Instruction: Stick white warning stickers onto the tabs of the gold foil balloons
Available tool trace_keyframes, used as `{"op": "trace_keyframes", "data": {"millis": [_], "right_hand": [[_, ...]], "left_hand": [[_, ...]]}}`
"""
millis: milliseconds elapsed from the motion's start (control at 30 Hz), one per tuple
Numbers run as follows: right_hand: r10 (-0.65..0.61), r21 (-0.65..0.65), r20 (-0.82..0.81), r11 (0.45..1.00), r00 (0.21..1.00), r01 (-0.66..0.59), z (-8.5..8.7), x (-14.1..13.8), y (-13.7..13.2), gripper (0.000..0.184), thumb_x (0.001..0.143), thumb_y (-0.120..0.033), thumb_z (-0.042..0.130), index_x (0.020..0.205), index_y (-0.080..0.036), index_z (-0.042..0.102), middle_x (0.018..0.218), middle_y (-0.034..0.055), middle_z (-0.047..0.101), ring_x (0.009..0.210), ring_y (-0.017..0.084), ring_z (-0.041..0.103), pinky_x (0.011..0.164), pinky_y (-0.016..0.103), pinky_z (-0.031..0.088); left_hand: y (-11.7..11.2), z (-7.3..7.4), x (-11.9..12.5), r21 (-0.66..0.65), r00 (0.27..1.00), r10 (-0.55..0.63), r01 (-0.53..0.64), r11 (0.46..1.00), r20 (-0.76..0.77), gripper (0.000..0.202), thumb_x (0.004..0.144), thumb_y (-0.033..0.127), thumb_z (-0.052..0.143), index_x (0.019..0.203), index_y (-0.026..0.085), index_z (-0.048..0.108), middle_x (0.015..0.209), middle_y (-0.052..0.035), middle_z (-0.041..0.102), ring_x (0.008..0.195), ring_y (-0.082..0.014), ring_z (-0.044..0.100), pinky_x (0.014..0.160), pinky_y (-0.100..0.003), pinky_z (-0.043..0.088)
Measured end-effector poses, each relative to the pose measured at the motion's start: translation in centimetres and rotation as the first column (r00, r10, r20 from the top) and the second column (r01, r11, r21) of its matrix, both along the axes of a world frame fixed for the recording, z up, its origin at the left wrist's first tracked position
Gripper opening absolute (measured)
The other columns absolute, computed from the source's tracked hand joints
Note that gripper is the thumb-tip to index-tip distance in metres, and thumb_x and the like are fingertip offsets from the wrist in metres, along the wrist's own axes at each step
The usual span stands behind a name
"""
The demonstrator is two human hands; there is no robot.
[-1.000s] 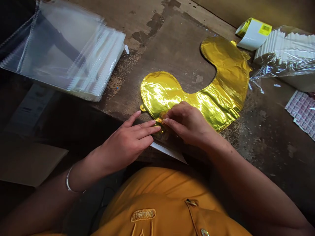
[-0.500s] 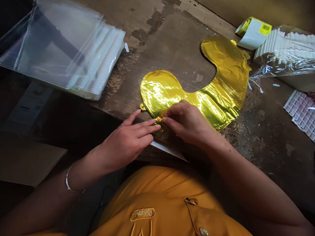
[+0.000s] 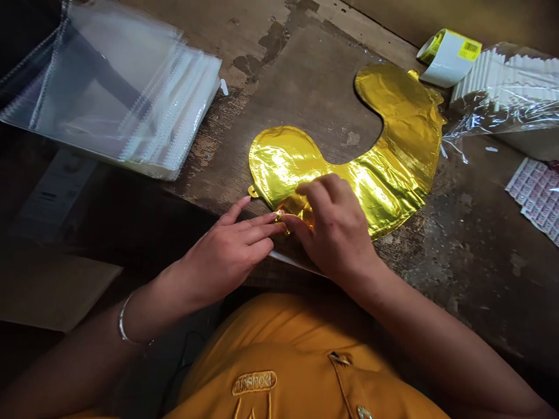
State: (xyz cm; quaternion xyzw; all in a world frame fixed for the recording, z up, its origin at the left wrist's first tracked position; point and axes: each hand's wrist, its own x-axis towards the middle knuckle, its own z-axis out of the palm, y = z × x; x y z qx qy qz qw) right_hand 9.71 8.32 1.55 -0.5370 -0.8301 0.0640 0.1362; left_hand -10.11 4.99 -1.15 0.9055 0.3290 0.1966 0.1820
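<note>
A flat gold foil balloon (image 3: 384,157), curved like a horseshoe, lies on the worn wooden table (image 3: 305,70). My left hand (image 3: 227,253) rests at the table's near edge, fingers stretched out and pressed against the balloon's lower edge. My right hand (image 3: 334,224) lies on the foil just right of it, thumb and fingers pinching and folding the balloon's near edge. The fingertips of both hands meet at a small crumpled bit of foil. A thin white strip (image 3: 288,260) pokes out beneath my hands.
A stack of clear plastic sleeves (image 3: 117,87) lies at the back left. A roll of yellow-and-white labels (image 3: 449,58), white pleated items in cellophane (image 3: 506,87) and a printed sticker sheet (image 3: 535,195) sit at the right. A cardboard piece (image 3: 48,288) lies below the table, left.
My right hand has shifted slightly left and rolled over the foil, lifting its fingers and folding the balloon's near edge up. The left hand has stayed in place.
</note>
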Motion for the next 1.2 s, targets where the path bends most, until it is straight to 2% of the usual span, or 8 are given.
{"op": "trace_keyframes", "data": {"millis": [133,200,300,400,600,867,1067,1200], "right_hand": [[-0.126,-0.072,-0.051,0.990,0.991,0.122,-1.0,0.4,1.1,0.011,0.084,-0.028,0.061,0.078,-0.018,0.060,0.078,0.0044,0.058,0.068,0.017,0.050,0.061,0.029,0.039],[-0.191,0.017,-0.039,0.981,0.981,0.192,-0.7,0.8,1.2,0.006,0.084,-0.021,0.058,0.082,-0.017,0.062,0.079,0.0060,0.060,0.067,0.017,0.051,0.060,0.030,0.039],[0.079,0.128,-0.017,0.989,0.997,-0.077,0.1,1.1,-0.2,0.015,0.088,-0.015,0.050,0.091,-0.013,0.065,0.087,0.0101,0.066,0.078,0.020,0.056,0.069,0.032,0.046],[0.355,0.067,-0.002,0.933,0.935,-0.354,0.2,1.4,-2.1,0.023,0.089,-0.018,0.054,0.108,-0.009,0.064,0.108,0.0124,0.069,0.092,0.021,0.059,0.084,0.033,0.050],[0.374,0.060,0.023,0.925,0.927,-0.374,-0.6,1.6,-2.2,0.024,0.089,-0.027,0.058,0.105,-0.011,0.067,0.110,0.0090,0.071,0.085,0.020,0.060,0.078,0.033,0.051],[0.394,0.047,0.144,0.914,0.908,-0.404,-0.7,1.1,-1.3,0.024,0.092,-0.015,0.046,0.101,-0.011,0.068,0.089,0.0102,0.071,0.074,0.019,0.056,0.070,0.032,0.045],[0.134,-0.107,-0.230,0.981,0.964,-0.162,-0.7,1.1,0.0,0.016,0.086,-0.022,0.060,0.076,-0.017,0.070,0.069,0.0020,0.064,0.066,0.012,0.054,0.063,0.025,0.039],[-0.076,-0.373,-0.420,0.923,0.904,-0.095,-0.2,1.1,1.4,0.021,0.079,-0.029,0.068,0.064,-0.016,0.063,0.056,-0.0044,0.052,0.054,0.008,0.044,0.055,0.023,0.032]], "left_hand": [[0.0,-0.1,0.1,0.035,1.000,0.016,-0.015,0.999,-0.014,0.020,0.090,0.008,0.046,0.092,0.019,0.062,0.127,-0.0038,0.065,0.124,-0.0199,0.055,0.119,-0.048,0.018],[0.0,-0.1,0.1,0.040,1.000,0.016,-0.015,0.999,-0.010,0.020,0.090,0.007,0.046,0.092,0.019,0.062,0.125,-0.0029,0.066,0.123,-0.0203,0.057,0.118,-0.049,0.019],[0.0,-0.3,-0.1,0.022,1.000,0.000,-0.001,1.000,0.014,0.020,0.088,0.005,0.046,0.091,0.017,0.061,0.127,-0.0050,0.065,0.124,-0.0211,0.056,0.118,-0.050,0.021],[-0.3,-0.7,-0.3,-0.002,0.996,0.009,-0.009,1.000,0.088,0.018,0.087,0.006,0.047,0.087,0.016,0.062,0.131,-0.0096,0.060,0.126,-0.0206,0.053,0.117,-0.046,0.026],[-1.2,-0.9,-0.5,-0.084,0.975,0.151,-0.139,0.987,0.161,0.012,0.086,0.011,0.053,0.081,0.016,0.063,0.129,-0.0124,0.053,0.116,-0.0200,0.056,0.099,-0.034,0.048],[-1.0,-0.1,-0.5,-0.111,0.980,0.128,-0.112,0.987,0.149,0.014,0.086,0.009,0.050,0.083,0.015,0.062,0.128,-0.0105,0.056,0.113,-0.0178,0.059,0.095,-0.027,0.050],[-1.0,-0.2,-0.3,-0.139,0.974,0.152,-0.130,0.982,0.165,0.013,0.086,0.009,0.051,0.081,0.014,0.062,0.136,-0.0132,0.050,0.120,-0.0200,0.056,0.101,-0.030,0.048],[-1.0,0.0,-0.1,-0.165,0.969,0.170,-0.140,0.976,0.180,0.015,0.087,0.011,0.050,0.079,0.013,0.062,0.144,-0.0155,0.041,0.120,-0.0214,0.056,0.100,-0.033,0.049]]}}
